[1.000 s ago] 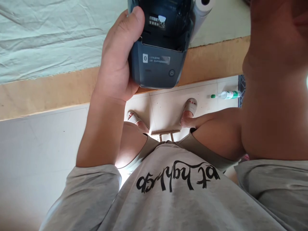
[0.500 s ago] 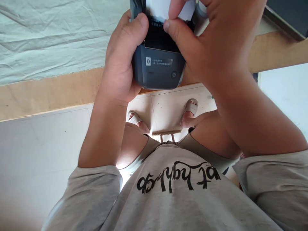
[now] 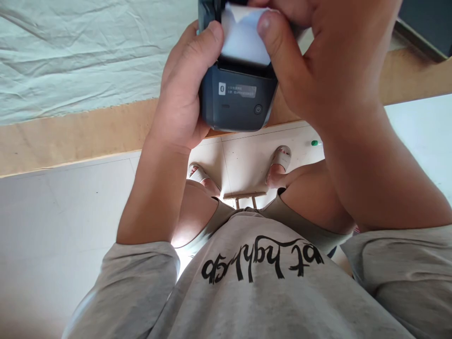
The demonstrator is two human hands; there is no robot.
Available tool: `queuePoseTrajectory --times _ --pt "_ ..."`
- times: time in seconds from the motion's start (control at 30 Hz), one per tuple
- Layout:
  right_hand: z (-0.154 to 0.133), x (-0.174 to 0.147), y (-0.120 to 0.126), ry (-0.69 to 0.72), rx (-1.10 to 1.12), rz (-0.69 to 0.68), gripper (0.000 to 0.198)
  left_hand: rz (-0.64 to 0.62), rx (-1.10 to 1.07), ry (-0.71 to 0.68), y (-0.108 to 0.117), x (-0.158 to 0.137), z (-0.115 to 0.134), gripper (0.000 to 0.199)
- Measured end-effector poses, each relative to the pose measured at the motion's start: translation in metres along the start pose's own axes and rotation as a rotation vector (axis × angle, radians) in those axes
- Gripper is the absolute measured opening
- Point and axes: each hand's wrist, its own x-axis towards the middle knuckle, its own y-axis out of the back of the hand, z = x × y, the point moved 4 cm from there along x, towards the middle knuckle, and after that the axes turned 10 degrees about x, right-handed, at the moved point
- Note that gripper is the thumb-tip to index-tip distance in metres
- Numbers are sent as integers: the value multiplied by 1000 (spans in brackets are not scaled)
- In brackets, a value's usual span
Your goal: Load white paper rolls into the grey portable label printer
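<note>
A dark grey portable label printer [image 3: 236, 113] with a power button and a Bluetooth sticker hangs over the table edge, its cover raised. My left hand [image 3: 187, 80] wraps round its left side, thumb on the rim. White paper [image 3: 243, 42] lies over the printer's open bay and reaches down to the front slot. At the paper's upper right, my right hand [image 3: 310, 56] has its thumb against the paper and its fingers bent behind. The printer's far end is cut off by the top of the view.
A pale green cloth [image 3: 81, 52] covers the wooden table [image 3: 106, 127]. At the upper right a dark flat object [image 3: 427, 23] rests near the edge. Below, a small wooden stool [image 3: 243, 195], my sandalled feet and a green bit [image 3: 314, 142] on the tiled floor show.
The white paper has come down toward me over the dark bay, covering the printed marks there. My right hand has shifted slightly right, and the printer has moved a little right too.
</note>
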Motion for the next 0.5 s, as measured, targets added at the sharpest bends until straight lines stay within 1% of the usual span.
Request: queuePoseTrajectory --times 0.1,0.2,0.27,0.33,0.4,0.47,0.5 --pt "-5 -4 3 38 -33 12 30 14 0 21 -1 0 1 46" --pt "-7 -10 9 67 -74 77 34 29 -4 23 -4 -1 4 42" --pt "-9 -15 11 116 -121 135 35 17 3 9 -7 -2 6 37" --pt "-11 -20 9 189 -155 179 32 -15 16 -29 -9 -2 9 29" --pt "-13 -23 4 266 -169 198 30 -58 6 -97 -11 -2 12 21" --pt "-12 -23 -2 272 -161 191 30 -106 -23 -162 -12 -1 14 23" --pt "-11 -23 -4 271 -153 174 30 -123 -35 -169 -12 -1 14 26"
